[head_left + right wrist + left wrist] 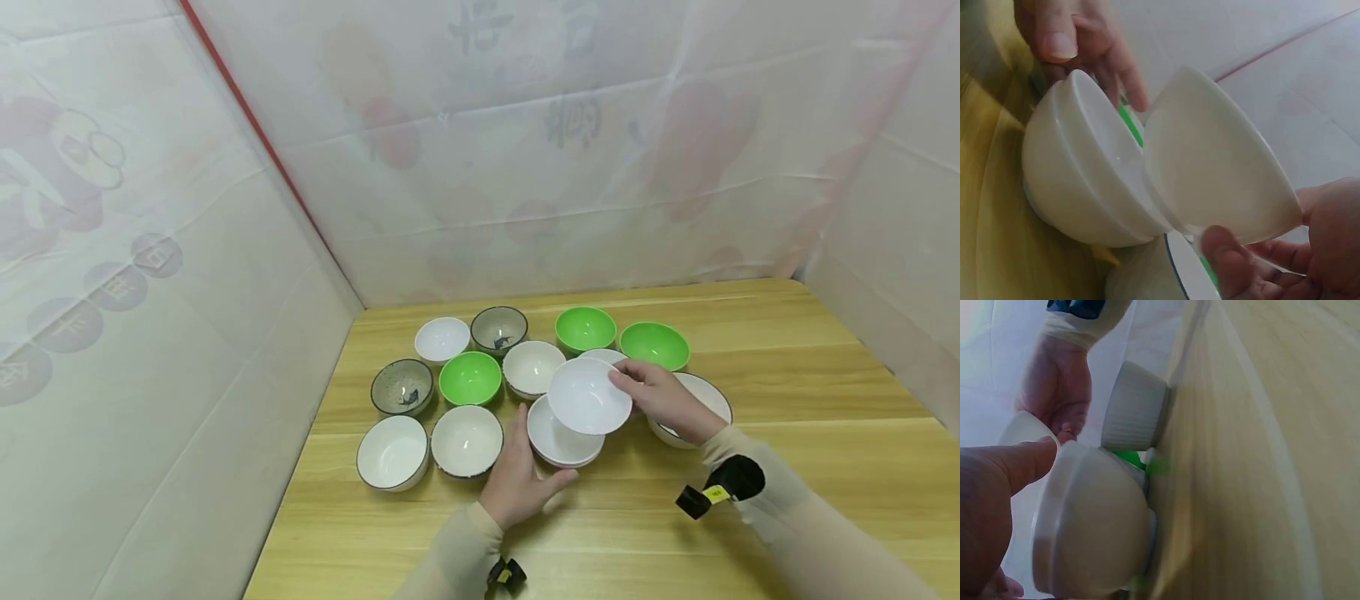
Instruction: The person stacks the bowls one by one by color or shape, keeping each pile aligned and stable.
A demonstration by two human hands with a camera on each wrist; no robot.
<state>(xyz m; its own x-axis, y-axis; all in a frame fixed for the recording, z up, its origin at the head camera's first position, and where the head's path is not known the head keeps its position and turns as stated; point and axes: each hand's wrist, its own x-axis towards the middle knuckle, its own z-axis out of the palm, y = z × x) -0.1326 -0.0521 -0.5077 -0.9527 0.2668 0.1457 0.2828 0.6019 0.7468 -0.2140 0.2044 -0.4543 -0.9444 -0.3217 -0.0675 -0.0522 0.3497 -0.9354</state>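
Nearby, green bowls (470,377) apparently crowd both stacked bowls (564,442).

Both arms are reaching forward in beige sleeves, each wrist wearing a small black camera. The left hand (517,475) is lying low with palm down, fingers stretched forward and thumb splayed out to the right, pressing against the side of a white bowl (562,437). The right hand (663,400) is hovering higher, wrist bent inward, its fingers (630,379) curling over the rim of a second bowl (588,396) and pinching it with the thumb underneath, tilting it. The two hands are sitting near each other.
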